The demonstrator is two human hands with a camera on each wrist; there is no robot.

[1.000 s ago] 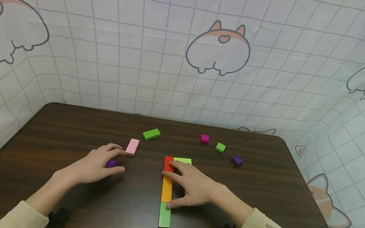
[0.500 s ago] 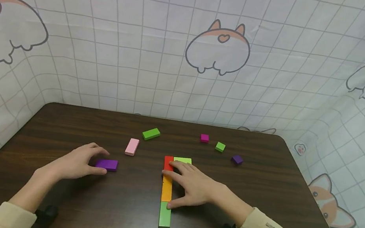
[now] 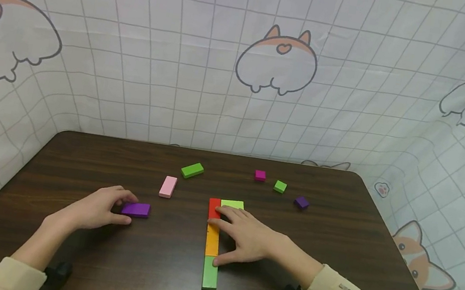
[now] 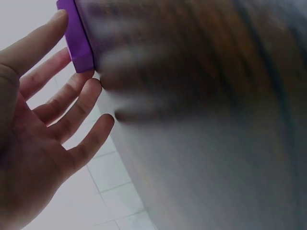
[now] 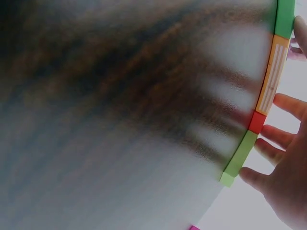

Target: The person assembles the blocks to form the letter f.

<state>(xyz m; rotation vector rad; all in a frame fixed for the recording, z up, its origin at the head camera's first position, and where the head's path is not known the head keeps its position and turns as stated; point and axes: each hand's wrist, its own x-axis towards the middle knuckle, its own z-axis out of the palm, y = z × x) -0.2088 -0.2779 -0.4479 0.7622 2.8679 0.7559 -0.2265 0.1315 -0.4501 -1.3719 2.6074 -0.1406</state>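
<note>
A purple rectangular block point(image 3: 136, 209) lies flat on the dark wooden table point(image 3: 89, 158). My left hand point(image 3: 97, 207) is at its left end, with the thumb in front and the fingers behind. In the head view the thumb tip stands slightly off the block's front edge. My right hand point(image 3: 247, 236) has spread fingers resting along a joined row of blocks. That row runs from a light green block point(image 3: 233, 203) and a red block point(image 3: 215, 204) through an orange block point(image 3: 212, 243) to a green block point(image 3: 210, 274). Its fingers partly cover the row.
Behind the left hand lie a pink block point(image 3: 168, 187) and a green block point(image 3: 192, 170). Toward the back right are small magenta point(image 3: 260, 175), green point(image 3: 280, 186) and dark purple blocks point(image 3: 301, 202). A patterned curtain point(image 3: 191, 57) hangs beyond the table.
My left hand has drawn back leftward, uncovering the purple block, and its thumb has come slightly away from the block. The right hand stays on the row.
</note>
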